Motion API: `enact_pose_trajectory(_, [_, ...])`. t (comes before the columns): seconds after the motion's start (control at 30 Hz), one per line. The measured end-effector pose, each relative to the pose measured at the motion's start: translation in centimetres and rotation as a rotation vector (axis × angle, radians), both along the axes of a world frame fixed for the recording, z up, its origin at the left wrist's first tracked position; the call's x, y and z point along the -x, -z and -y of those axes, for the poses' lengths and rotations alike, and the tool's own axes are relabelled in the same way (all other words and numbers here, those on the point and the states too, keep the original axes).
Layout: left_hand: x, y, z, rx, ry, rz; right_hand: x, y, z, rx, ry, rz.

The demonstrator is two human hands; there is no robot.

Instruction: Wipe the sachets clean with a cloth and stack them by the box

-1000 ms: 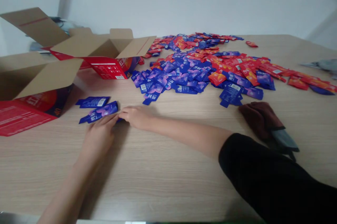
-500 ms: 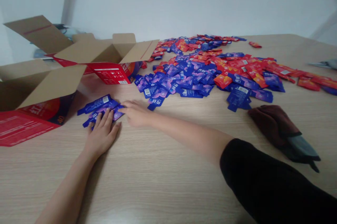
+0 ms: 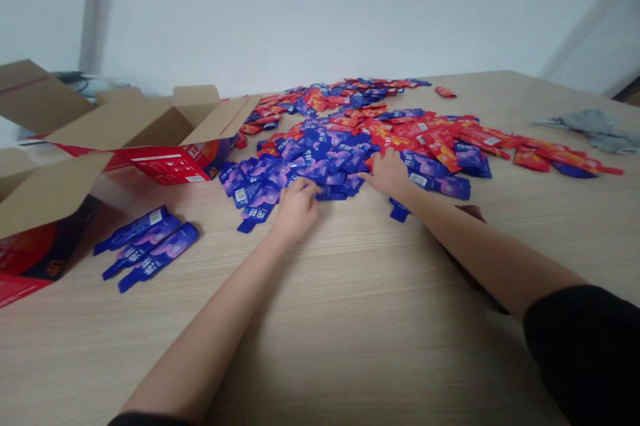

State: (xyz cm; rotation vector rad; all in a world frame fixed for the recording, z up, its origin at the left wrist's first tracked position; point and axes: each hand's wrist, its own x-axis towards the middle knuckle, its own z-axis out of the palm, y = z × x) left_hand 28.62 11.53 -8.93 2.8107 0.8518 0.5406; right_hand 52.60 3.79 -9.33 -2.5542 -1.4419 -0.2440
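Note:
Both hands are at the front edge of a spread of blue-purple sachets. My left hand touches or hovers just over the near sachets, its fingers bent and slightly apart, with nothing visible in it. To its right, my right hand reaches where blue sachets meet red-orange sachets. Its thumb points left, apart from the fingers, whose tips are partly hidden. Several blue sachets lie side by side in a small group at the left, away from both hands.
Two open cardboard boxes, a nearer one and a farther one, stand at the left with flaps spread. More mixed sachets lie at the back. A grey cloth is at the right; a dark brown pouch is partly under my right forearm.
Both hands have left the small group of blue sachets and moved right to the big spread. The group now lies uncovered in a row. The view has shifted to the right.

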Motion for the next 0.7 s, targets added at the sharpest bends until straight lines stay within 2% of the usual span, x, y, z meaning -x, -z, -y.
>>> enact_pose_trajectory(0.1, [-7.9, 0.1, 0.3, -0.008, 0.137, 0.003, 0.0, 0.7, 0.4, 0.013, -0.096, 0.031])
enact_pose_trajectory(0.17, [-11.3, 0.4, 0.1, -0.011, 0.202, -0.003, -0.3, 0.7, 0.9, 0.032, -0.175, 0.018])
enact_pose_trajectory(0.23, [-13.3, 0.7, -0.1, -0.006, 0.254, -0.020, -0.7, 0.5, 1.7, 0.047, -0.255, 0.007])
enact_pose_trajectory(0.3, [-13.9, 0.8, -0.1, -0.008, 0.287, -0.030, -0.8, 0.3, 2.4, 0.048, -0.326, -0.011])
enact_pose_trajectory(0.37, [-13.3, 0.7, 0.2, -0.025, 0.298, -0.024, -0.4, 0.0, 3.2, 0.035, -0.386, -0.035])
enact_pose_trajectory(0.43, [-11.6, 0.3, 0.9, -0.050, 0.289, -0.012, 0.4, -0.6, 4.2, 0.021, -0.455, -0.066])
enact_pose_trajectory(0.53, [-7.8, -0.5, 2.6, -0.108, 0.262, -0.009, 2.4, -1.7, 6.4, -0.024, -0.625, -0.205])
enact_pose_trajectory(0.6, [-4.7, -0.8, 4.2, -0.161, 0.289, -0.061, 3.7, -2.3, 8.5, -0.049, -0.735, -0.360])
enact_pose_trajectory(0.7, [-0.2, -0.3, 7.6, -0.099, 0.343, -0.186, 5.3, -2.3, 12.3, -0.013, -0.848, -0.560])
